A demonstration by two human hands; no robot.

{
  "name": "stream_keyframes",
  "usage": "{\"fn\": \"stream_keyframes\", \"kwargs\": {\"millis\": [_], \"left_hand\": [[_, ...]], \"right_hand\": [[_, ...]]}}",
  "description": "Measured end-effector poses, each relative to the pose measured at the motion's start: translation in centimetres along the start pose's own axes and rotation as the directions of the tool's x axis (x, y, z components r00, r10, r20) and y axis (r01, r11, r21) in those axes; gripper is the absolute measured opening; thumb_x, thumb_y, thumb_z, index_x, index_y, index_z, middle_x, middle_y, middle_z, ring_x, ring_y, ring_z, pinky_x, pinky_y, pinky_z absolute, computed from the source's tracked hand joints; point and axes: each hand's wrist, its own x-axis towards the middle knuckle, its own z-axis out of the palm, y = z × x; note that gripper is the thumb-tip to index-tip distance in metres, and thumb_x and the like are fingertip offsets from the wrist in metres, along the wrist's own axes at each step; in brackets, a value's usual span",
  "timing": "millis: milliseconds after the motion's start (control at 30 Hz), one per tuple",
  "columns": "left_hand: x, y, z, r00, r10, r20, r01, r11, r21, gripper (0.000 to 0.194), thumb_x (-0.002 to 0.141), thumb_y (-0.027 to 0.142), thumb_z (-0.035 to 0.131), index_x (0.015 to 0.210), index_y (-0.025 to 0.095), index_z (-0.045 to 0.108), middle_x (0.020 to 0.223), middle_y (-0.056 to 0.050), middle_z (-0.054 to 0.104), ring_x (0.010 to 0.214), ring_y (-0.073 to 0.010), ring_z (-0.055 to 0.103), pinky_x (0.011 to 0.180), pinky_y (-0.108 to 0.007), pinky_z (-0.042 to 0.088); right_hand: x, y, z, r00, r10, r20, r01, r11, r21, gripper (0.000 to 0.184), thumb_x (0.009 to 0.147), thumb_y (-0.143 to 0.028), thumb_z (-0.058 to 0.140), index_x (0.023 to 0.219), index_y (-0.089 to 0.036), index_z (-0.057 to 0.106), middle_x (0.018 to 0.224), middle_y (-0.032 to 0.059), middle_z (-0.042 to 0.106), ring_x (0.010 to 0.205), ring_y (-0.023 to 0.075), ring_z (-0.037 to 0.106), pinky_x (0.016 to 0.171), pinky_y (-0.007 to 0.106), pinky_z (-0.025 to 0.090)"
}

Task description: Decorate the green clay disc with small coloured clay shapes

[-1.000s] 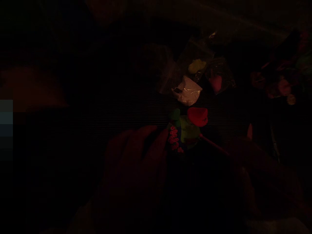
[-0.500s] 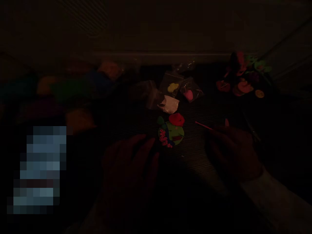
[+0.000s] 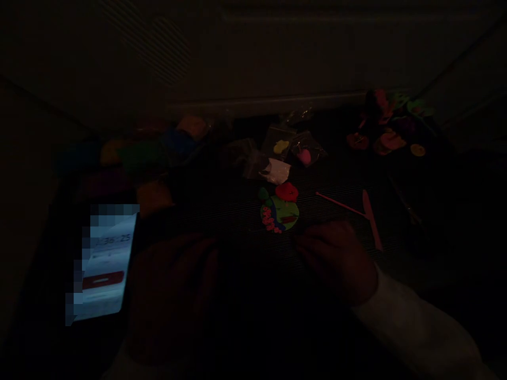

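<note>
The scene is very dark. A small round green clay disc [image 3: 291, 207] lies on the dark table, bearing a blue band, pink clay flowers [image 3: 268, 217], a red clay piece [image 3: 287, 191] and dark green lumps. My right hand [image 3: 336, 258] is just below and right of the disc, its fingers drawn together; anything between them is hidden. My left hand [image 3: 174, 285] rests lower left, beside a lit phone, fingers stretched forward and slightly apart, with nothing seen in them. A thin pink stick tool [image 3: 340, 203] and a pink clay knife [image 3: 372, 220] lie beyond my right hand.
The phone [image 3: 106, 269] lies at the left. Behind it are several coloured packs [image 3: 142, 155]. Small clear bags with yellow clay [image 3: 281, 146], pink clay [image 3: 304, 156] and a white pack [image 3: 278, 171] lie behind the disc. Clay pieces [image 3: 390, 142] stand back right, before a wall.
My right hand has moved left, off the stick tool and clay knife, to beside the disc, fingers closing together. My left hand has drawn away from the disc. The view has shifted.
</note>
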Motion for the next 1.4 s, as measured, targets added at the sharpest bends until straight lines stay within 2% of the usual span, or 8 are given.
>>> {"fn": "stream_keyframes", "kwargs": {"millis": [500, 567, 667, 767, 967, 1233, 1400], "left_hand": [[0.0, 0.1, 0.2, 0.999, -0.009, -0.050, 0.007, 0.999, -0.044, 0.026, 0.073, 0.024, 0.054, 0.099, 0.023, 0.051, 0.100, -0.006, 0.055, 0.092, -0.0236, 0.051, 0.080, -0.046, 0.041], [0.0, 0.1, 0.0, 0.999, -0.006, -0.050, 0.003, 0.999, -0.052, 0.025, 0.074, 0.023, 0.053, 0.099, 0.022, 0.052, 0.100, -0.007, 0.055, 0.092, -0.0236, 0.051, 0.080, -0.046, 0.041], [0.1, 0.2, -0.2, 0.998, -0.020, -0.055, 0.017, 0.999, -0.046, 0.025, 0.074, 0.022, 0.052, 0.099, 0.021, 0.052, 0.101, -0.007, 0.054, 0.094, -0.0242, 0.050, 0.080, -0.046, 0.041], [0.1, 0.3, -0.2, 0.998, -0.019, -0.063, 0.017, 0.999, -0.045, 0.024, 0.074, 0.021, 0.053, 0.098, 0.021, 0.052, 0.100, -0.007, 0.055, 0.093, -0.0236, 0.050, 0.080, -0.045, 0.041], [0.1, 0.1, -0.2, 0.997, -0.006, -0.075, 0.001, 0.998, -0.058, 0.026, 0.073, 0.020, 0.054, 0.099, 0.022, 0.051, 0.100, -0.006, 0.055, 0.093, -0.0230, 0.050, 0.080, -0.045, 0.042], [-0.2, 0.1, -0.2, 0.997, -0.034, -0.067, 0.031, 0.999, -0.043, 0.027, 0.074, 0.021, 0.054, 0.100, 0.023, 0.051, 0.102, -0.006, 0.053, 0.096, -0.0226, 0.049, 0.082, -0.043, 0.041], [-0.2, 0.0, 0.0, 0.995, -0.031, -0.099, 0.021, 0.995, -0.100, 0.023, 0.074, 0.026, 0.052, 0.097, 0.021, 0.054, 0.100, -0.007, 0.055, 0.094, -0.0234, 0.050, 0.082, -0.044, 0.040]], "right_hand": [[0.0, 0.2, 0.0, 0.999, -0.043, -0.008, 0.044, 0.998, 0.039, 0.016, 0.077, -0.022, 0.050, 0.088, -0.021, 0.061, 0.088, 0.0033, 0.062, 0.079, 0.0155, 0.054, 0.069, 0.034, 0.039], [0.0, 0.1, -0.2, 0.999, -0.017, -0.031, 0.020, 0.995, 0.097, 0.015, 0.077, -0.020, 0.049, 0.087, -0.018, 0.060, 0.086, 0.0038, 0.062, 0.080, 0.0148, 0.055, 0.070, 0.033, 0.041], [-0.2, 0.1, -0.5, 0.993, 0.088, -0.079, -0.071, 0.976, 0.205, 0.013, 0.077, -0.018, 0.049, 0.087, -0.017, 0.057, 0.082, 0.0036, 0.063, 0.077, 0.0124, 0.057, 0.068, 0.028, 0.046], [-0.3, 0.2, -0.7, 0.980, 0.162, -0.119, -0.130, 0.962, 0.241, 0.012, 0.075, -0.017, 0.051, 0.086, -0.017, 0.056, 0.079, 0.0019, 0.063, 0.073, 0.0107, 0.059, 0.064, 0.023, 0.048], [-0.2, 0.6, -0.9, 0.983, 0.131, -0.132, -0.091, 0.957, 0.274, 0.023, 0.078, -0.015, 0.048, 0.100, -0.018, 0.055, 0.093, 0.0028, 0.064, 0.083, 0.0108, 0.060, 0.072, 0.024, 0.050], [-0.5, 0.8, -1.1, 0.966, 0.222, -0.130, -0.179, 0.942, 0.285, 0.011, 0.076, -0.021, 0.054, 0.086, -0.021, 0.059, 0.082, -0.0013, 0.066, 0.074, 0.0099, 0.061, 0.066, 0.022, 0.051], [-0.5, 0.8, -1.1, 0.959, 0.254, -0.123, -0.208, 0.931, 0.299, 0.009, 0.074, -0.026, 0.056, 0.079, -0.019, 0.059, 0.076, -0.0010, 0.065, 0.072, 0.0100, 0.060, 0.065, 0.022, 0.049]]}}
